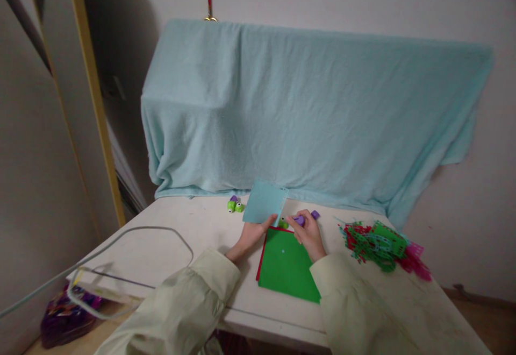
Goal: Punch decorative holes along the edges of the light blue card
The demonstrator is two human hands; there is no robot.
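Two bare hands are seen above a white table. By the left hand, one light-blue sheet is pinched at its near right corner, thumb on top; it is held tilted up near the table's far edge. By the right hand, one purple piece is gripped between thumb and fingers. A second patch of purple is seen just right of the fingers; whether it belongs to the same piece cannot be told. Between the hands, one green goggle-eyed piece is partly hidden.

Nearer, one green sheet is laid over a red layer that is exposed at the left and far edges; one pale-blue speck is shown on the green. Left of the blue sheet, bright-green goggle-eyed figures with two visible eyes are set beside one purple bit. At right, one heap of perforated scraps is gathered in four colours: red, green, blue and pink.
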